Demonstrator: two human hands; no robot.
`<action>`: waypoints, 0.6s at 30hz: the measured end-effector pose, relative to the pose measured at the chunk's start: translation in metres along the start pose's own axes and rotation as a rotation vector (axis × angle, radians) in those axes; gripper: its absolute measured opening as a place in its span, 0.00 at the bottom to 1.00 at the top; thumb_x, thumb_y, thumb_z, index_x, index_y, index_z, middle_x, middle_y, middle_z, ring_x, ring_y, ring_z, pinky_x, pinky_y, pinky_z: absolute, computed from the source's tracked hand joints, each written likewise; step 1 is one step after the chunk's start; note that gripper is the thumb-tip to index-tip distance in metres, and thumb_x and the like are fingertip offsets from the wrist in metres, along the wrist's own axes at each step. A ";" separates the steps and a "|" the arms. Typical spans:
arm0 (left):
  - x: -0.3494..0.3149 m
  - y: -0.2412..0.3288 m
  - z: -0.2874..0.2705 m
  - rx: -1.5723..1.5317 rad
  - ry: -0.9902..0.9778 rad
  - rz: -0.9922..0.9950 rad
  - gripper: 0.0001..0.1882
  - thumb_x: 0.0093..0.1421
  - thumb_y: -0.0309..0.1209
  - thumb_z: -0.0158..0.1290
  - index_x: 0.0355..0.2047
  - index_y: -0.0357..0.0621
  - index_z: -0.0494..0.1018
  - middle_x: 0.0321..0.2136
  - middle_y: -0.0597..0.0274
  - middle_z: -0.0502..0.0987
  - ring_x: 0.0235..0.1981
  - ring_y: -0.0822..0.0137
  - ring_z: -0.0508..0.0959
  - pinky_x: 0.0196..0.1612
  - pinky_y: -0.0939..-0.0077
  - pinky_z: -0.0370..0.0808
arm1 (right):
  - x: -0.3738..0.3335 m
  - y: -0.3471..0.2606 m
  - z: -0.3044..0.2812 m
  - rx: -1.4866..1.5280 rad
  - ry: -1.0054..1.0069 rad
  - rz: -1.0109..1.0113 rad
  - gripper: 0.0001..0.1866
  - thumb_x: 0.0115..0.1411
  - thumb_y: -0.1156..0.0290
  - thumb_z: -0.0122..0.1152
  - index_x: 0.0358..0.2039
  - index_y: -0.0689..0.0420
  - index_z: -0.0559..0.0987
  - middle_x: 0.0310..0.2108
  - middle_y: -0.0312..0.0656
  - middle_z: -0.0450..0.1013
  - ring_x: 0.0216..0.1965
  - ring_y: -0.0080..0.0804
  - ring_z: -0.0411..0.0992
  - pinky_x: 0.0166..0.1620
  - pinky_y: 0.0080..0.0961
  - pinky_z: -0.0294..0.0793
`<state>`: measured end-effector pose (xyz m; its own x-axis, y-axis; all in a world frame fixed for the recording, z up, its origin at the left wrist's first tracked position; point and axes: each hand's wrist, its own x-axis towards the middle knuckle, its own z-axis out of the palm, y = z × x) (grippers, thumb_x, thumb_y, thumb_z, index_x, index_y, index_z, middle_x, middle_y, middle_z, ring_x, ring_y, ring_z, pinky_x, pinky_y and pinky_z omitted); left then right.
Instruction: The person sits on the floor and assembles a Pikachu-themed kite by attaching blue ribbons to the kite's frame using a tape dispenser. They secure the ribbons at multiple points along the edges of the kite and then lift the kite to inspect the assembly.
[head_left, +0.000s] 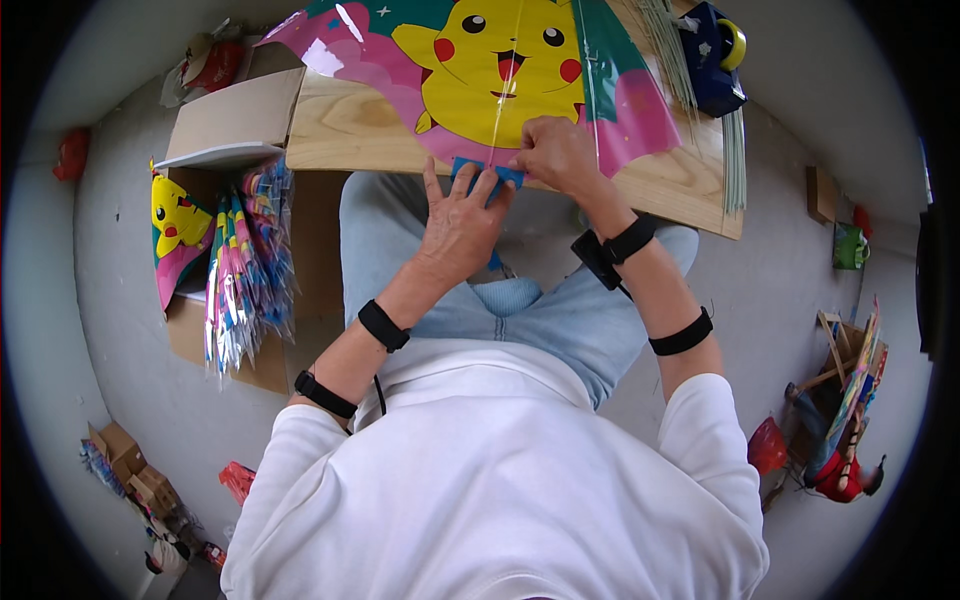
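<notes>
A plastic kite (610, 130) in pink, green and yellow, printed with a yellow cartoon animal, lies on the wooden table (350, 130). A thin pale rod runs down its middle to a blue tab (461, 170) at the table's near edge. My left hand (462, 222) rests on this tab, fingers stretched out and apart. At the tab's right end, beside the kite's lower edge, my right hand (562, 157) is closed in a pinch. Its fingertips hide much of what they grip, which looks like the kite's edge by the tab.
Left of the table, an open cardboard box (240, 120) holds several bagged kites (250, 260). Thin pale rods (733, 160) lie along the table's right side, near a dark blue tape dispenser (712, 60) with yellow tape. Another person (840, 475) sits far right; cartons (125, 455) stand far left.
</notes>
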<state>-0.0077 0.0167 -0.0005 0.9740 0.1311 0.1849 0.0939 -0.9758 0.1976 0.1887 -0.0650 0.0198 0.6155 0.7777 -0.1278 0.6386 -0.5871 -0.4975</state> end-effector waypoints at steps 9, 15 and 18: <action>0.001 0.001 -0.006 -0.026 -0.042 -0.011 0.36 0.48 0.31 0.68 0.59 0.51 0.73 0.58 0.56 0.68 0.63 0.52 0.66 0.66 0.23 0.46 | -0.015 0.010 0.016 -0.021 0.165 0.008 0.12 0.49 0.61 0.72 0.24 0.56 0.82 0.30 0.49 0.80 0.37 0.51 0.79 0.38 0.45 0.77; -0.007 -0.009 -0.029 -0.202 -0.015 -0.060 0.31 0.51 0.29 0.66 0.57 0.49 0.75 0.57 0.58 0.70 0.63 0.54 0.67 0.69 0.27 0.46 | -0.015 0.034 -0.016 0.009 0.331 0.208 0.11 0.51 0.62 0.69 0.28 0.55 0.82 0.32 0.46 0.80 0.37 0.50 0.79 0.39 0.44 0.77; -0.014 -0.028 -0.042 -0.181 0.027 -0.126 0.28 0.52 0.28 0.66 0.55 0.48 0.77 0.57 0.59 0.72 0.63 0.55 0.68 0.69 0.29 0.46 | -0.031 0.043 -0.022 -0.059 0.368 0.244 0.11 0.52 0.61 0.69 0.28 0.56 0.82 0.33 0.46 0.80 0.37 0.49 0.79 0.39 0.42 0.77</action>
<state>-0.0329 0.0499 0.0312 0.9507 0.2571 0.1732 0.1736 -0.9045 0.3896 0.2070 -0.1193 0.0217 0.8679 0.4897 0.0835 0.4731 -0.7634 -0.4397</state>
